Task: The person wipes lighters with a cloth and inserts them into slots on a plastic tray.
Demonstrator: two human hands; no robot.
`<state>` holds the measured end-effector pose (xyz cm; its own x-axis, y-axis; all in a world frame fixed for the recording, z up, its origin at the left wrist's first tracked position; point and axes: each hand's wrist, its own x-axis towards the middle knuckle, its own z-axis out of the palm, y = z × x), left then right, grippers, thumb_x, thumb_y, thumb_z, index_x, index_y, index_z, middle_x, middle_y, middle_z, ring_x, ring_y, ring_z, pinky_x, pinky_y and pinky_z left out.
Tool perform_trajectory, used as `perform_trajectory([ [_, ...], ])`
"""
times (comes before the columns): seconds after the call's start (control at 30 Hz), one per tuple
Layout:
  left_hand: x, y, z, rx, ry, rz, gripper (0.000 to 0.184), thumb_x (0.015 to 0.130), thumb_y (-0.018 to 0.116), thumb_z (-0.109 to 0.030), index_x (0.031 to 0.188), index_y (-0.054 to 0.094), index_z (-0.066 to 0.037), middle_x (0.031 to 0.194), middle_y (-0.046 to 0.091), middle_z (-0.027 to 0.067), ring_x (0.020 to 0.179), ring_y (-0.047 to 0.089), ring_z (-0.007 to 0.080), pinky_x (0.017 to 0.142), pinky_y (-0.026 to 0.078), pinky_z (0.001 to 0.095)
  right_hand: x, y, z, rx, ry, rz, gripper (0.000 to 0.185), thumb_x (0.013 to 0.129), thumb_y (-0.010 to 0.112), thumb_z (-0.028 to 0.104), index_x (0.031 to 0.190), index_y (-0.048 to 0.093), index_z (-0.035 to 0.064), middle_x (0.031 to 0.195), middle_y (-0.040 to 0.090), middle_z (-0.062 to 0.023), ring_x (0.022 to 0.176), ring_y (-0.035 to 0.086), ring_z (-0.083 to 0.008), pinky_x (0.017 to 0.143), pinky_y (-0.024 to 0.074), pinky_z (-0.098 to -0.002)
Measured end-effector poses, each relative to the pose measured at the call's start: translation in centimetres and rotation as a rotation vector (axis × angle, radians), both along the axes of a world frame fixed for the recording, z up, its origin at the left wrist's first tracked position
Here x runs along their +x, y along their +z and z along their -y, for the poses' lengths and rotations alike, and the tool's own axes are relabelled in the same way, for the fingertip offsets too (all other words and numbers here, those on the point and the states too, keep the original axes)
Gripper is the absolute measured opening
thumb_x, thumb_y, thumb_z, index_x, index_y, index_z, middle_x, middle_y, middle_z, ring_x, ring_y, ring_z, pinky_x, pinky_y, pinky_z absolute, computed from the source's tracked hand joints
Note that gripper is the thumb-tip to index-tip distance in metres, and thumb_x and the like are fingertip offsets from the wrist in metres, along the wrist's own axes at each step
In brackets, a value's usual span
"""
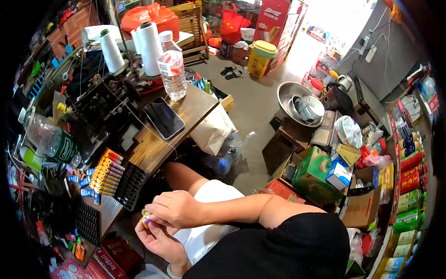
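My right hand (174,209) and my left hand (160,242) meet in front of my lap, fingertips pinched together around a small piece (146,219) with yellow, white and purple on it. Fingers cover most of it, so its kind does not show. Close to the hands, at the table's edge, lies a black gridded tray (131,186). Against it rests a row of slim yellow-and-orange tubes (108,172), with several blue-and-white tubes (86,182) on their far side. A second black gridded tray (88,224) sits nearer the lower left.
On the wooden table (151,151) are a phone (164,117), a clear water bottle (172,67), a tipped green-labelled bottle (51,137), thread cones (149,49) and a dark sewing machine (100,107). Boxes (316,174) and a metal basin (290,95) stand behind my right arm.
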<state>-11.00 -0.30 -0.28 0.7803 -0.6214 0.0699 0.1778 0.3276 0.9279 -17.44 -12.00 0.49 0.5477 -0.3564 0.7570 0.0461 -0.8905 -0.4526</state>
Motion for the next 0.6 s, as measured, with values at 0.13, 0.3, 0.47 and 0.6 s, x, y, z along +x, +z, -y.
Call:
perform_trajectory([
  [0.13, -0.2, -1.1, -0.7, 0.069, 0.175, 0.407, 0.032, 0.102, 0.062, -0.026, 0.115, 0.053, 0.001, 0.109, 0.06, 0.0105, 0.102, 0.059, 0.0174, 0.093, 0.048, 0.0285, -0.8, 0.0, 0.4, 0.182, 0.033, -0.089, 0.021, 0.096, 0.059, 0.023, 0.081, 0.058, 0.0076, 0.075, 0.059, -0.0064, 0.066, 0.061, -0.026, 0.055, 0.0481, -0.0386],
  [0.3, 0.5, -1.1, -0.7, -0.004, 0.051, 0.305, 0.033, 0.101, 0.064, -0.027, 0.117, 0.053, -0.001, 0.11, 0.059, 0.0096, 0.101, 0.06, 0.0167, 0.093, 0.049, 0.0286, -0.8, -0.7, 0.2, 0.478, 0.138, -0.095, 0.028, 0.101, 0.055, 0.027, 0.081, 0.058, 0.0081, 0.074, 0.059, -0.0087, 0.066, 0.06, -0.0289, 0.056, 0.0471, -0.0416],
  [0.47, -0.1, -0.7, 0.5, -0.138, -0.039, -0.069, 0.025, 0.102, 0.061, -0.025, 0.116, 0.054, -0.006, 0.106, 0.059, 0.003, 0.096, 0.061, 0.0118, 0.089, 0.051, 0.0255, -0.5, -1.1, -0.1, 0.135, -0.052, 0.131, 0.023, 0.092, 0.067, 0.03, 0.085, 0.061, 0.0088, 0.071, 0.056, -0.0057, 0.065, 0.058, -0.0258, 0.055, 0.0453, -0.0392],
  [0.6, 0.2, -0.1, 0.5, -0.055, 0.021, -0.274, 0.023, 0.102, 0.061, -0.023, 0.117, 0.054, -0.006, 0.105, 0.058, 0.0004, 0.09, 0.061, 0.0045, 0.079, 0.051, 0.0171, -0.3, -1.7, -0.4, 0.063, 0.019, 0.256, 0.019, 0.091, 0.068, 0.023, 0.099, 0.068, 0.0059, 0.094, 0.064, -0.0073, 0.084, 0.061, -0.0258, 0.07, 0.0504, -0.0349],
])
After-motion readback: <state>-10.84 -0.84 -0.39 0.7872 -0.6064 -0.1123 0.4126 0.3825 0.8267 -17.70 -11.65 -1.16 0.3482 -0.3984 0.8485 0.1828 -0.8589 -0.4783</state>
